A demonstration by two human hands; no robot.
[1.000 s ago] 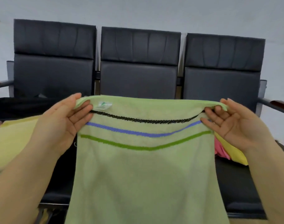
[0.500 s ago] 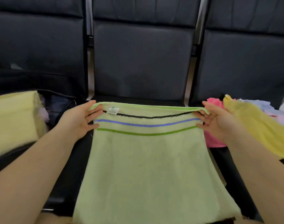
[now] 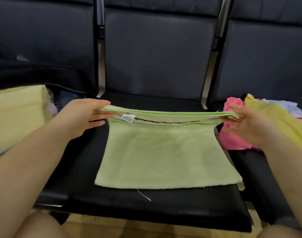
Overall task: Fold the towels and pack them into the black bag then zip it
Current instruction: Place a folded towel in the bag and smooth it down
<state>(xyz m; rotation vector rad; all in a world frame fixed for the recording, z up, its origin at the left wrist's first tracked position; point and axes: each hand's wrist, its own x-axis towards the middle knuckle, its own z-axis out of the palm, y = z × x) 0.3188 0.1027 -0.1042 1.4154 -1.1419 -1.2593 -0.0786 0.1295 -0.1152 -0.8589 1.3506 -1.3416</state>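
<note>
A light green towel [image 3: 164,155] with black, blue and green stripes and a white label lies doubled on the middle black seat [image 3: 146,206]. Its near edge rests flat on the seat while its far edge is lifted. My left hand [image 3: 84,115] pinches the far left corner and my right hand [image 3: 246,124] pinches the far right corner, both layers together. The black bag [image 3: 43,78] sits open on the left seat. A pale yellow folded towel [image 3: 16,115] lies in or on it.
On the right seat lies a heap of loose towels: a pink one [image 3: 232,140], a yellow one [image 3: 287,121] and a pale blue one [image 3: 280,103]. Three dark seat backs stand behind. A loose white thread [image 3: 144,196] lies on the middle seat's front.
The towel has come down from hanging in the air onto the middle seat. Both hands lowered and moved forward with its top edge, and the view has tilted down.
</note>
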